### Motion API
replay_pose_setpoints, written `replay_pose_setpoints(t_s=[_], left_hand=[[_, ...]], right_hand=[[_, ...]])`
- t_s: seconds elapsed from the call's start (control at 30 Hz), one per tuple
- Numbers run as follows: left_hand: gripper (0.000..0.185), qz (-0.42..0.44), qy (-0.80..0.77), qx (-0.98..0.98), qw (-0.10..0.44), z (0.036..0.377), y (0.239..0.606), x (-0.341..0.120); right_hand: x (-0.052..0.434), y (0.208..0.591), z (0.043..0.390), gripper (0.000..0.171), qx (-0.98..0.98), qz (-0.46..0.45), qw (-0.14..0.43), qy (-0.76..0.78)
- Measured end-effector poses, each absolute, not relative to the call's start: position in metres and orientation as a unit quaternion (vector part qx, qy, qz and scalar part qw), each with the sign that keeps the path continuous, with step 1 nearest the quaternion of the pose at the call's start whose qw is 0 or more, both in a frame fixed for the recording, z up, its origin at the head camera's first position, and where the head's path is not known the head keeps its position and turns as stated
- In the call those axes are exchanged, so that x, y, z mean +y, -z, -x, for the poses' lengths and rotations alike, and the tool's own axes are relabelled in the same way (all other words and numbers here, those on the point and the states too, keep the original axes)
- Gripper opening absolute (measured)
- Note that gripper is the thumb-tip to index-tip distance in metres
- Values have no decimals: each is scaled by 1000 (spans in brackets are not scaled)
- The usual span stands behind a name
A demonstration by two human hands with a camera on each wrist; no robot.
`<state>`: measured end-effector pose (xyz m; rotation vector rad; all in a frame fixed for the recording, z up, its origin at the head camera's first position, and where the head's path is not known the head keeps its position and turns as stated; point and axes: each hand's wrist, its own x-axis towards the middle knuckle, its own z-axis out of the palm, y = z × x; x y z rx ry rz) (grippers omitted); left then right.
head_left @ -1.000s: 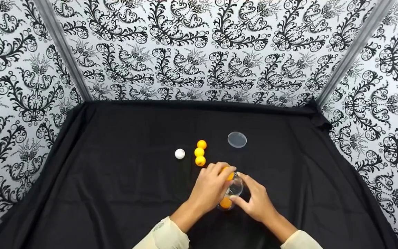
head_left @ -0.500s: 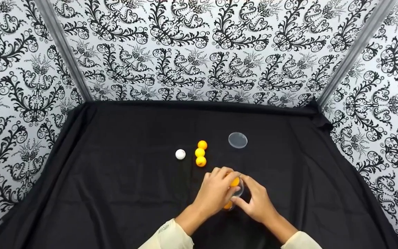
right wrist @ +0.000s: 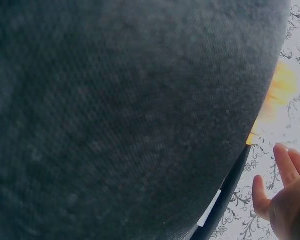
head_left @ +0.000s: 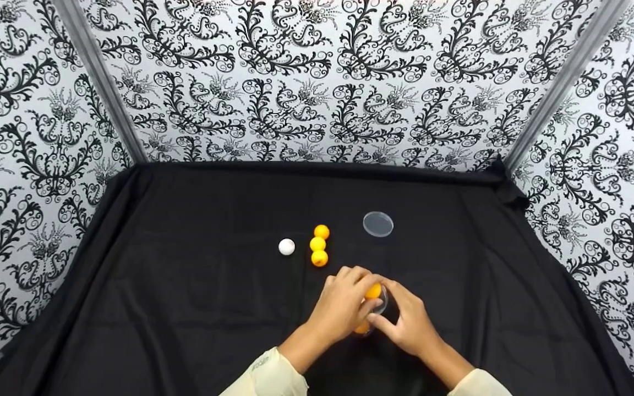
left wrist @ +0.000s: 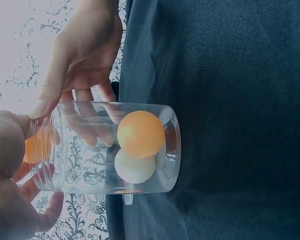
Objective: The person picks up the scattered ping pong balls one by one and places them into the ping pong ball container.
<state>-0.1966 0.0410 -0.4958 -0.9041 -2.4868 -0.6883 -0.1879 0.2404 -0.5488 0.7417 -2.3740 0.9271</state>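
Note:
A clear plastic jar [left wrist: 90, 150] stands on the black cloth, with an orange ping-pong ball [left wrist: 141, 134] and a white ping-pong ball [left wrist: 135, 167] at its bottom. A sliver of orange shows low at its side. My right hand [head_left: 413, 319] grips the jar, thumb and fingers round its wall near the mouth. My left hand [head_left: 339, 302] is over the mouth and pinches another orange ball [head_left: 373, 290]. In the left wrist view, that ball [left wrist: 37, 148] is at the threaded rim, partly hidden by fingers. Some fingers [right wrist: 287, 167] show at the right wrist view's edge.
Three orange balls [head_left: 318, 243] sit in a line beyond the left hand, a white ball [head_left: 287, 247] to their left. A clear round lid [head_left: 378, 224] lies farther back on the cloth [head_left: 212, 286]. Patterned walls [head_left: 317, 82] enclose the table's back and sides.
My left hand has moved right and slightly nearer with its orange ball, coming over the jar's mouth. Over the last half second it barely moves. My right hand keeps its grip on the jar.

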Motion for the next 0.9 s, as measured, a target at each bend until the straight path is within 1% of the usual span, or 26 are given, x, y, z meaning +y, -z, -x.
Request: replay_pose_setpoints(t_s=[0.37,0.7,0.9], left_hand=[[36,325,250,-889,206,197,497,42],[37,321,244,-889,216,197,496,42],[37,321,245,-890,212,197,496,41]], right_hand=[[241,548,187,70,-865,-274,247,-340],[239,548,187,68,-871,-260,237,-342],[240,549,187,68,-872,-258,243,-338]])
